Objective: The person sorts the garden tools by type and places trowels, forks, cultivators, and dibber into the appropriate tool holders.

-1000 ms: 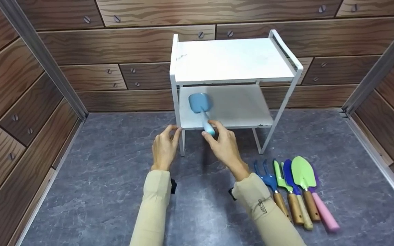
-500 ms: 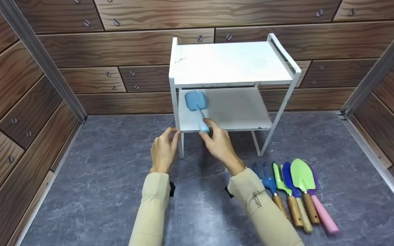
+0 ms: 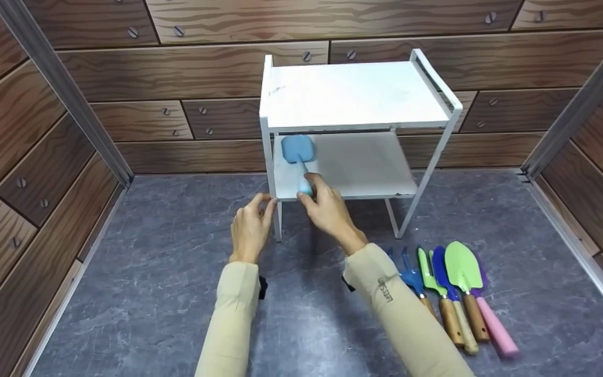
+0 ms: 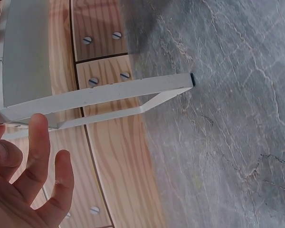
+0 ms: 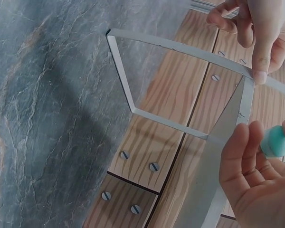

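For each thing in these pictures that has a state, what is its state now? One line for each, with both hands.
Light blue toy shovel: lying flat on the lower shelf, handle end held by the right hand.
White two-tier metal rack: standing upright on the grey floor, top shelf bare.
Row of coloured garden tools: lying side by side on the floor, untouched.
Right hand: holds the shovel handle.
Left hand: fingertips touch the rack's front left leg.

Both arms outstretched, left hand (image 3: 249, 226) relaxed, right hand (image 3: 328, 212) fingers curled.
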{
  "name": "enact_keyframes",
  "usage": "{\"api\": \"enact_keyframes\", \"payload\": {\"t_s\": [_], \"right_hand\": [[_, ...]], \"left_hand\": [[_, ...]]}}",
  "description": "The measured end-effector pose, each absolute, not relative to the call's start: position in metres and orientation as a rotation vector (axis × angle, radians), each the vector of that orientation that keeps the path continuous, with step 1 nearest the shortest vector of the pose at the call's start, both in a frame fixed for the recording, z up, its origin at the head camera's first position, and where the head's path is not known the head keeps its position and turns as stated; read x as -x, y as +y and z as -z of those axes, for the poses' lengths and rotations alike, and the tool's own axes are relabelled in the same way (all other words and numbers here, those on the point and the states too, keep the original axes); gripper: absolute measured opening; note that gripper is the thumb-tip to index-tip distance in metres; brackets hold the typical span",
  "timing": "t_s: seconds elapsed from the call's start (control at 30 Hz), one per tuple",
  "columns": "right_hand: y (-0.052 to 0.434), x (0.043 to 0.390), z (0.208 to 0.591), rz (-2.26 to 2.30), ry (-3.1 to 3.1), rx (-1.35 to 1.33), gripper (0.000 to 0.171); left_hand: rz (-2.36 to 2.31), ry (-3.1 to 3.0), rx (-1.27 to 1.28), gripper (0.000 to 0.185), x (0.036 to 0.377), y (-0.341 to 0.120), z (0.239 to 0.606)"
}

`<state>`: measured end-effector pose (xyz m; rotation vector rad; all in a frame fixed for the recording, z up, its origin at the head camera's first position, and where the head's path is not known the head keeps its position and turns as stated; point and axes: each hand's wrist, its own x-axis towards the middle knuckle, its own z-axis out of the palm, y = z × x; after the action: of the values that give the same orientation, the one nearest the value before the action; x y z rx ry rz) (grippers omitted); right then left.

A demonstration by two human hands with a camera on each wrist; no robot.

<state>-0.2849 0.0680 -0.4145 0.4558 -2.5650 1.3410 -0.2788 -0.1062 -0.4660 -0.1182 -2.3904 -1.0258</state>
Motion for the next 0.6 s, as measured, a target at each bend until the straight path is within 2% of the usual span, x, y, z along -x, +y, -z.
{"api": "enact_keyframes", "payload": {"t_s": [0.6], "right_hand": [[0.0662,0.2862,0.4169,-1.359,-2.548,-0.472,0.044]], "left_hand": [[1.049,-2.4,0.106,0.02,0.278,-0.1032,0.4645]]}}
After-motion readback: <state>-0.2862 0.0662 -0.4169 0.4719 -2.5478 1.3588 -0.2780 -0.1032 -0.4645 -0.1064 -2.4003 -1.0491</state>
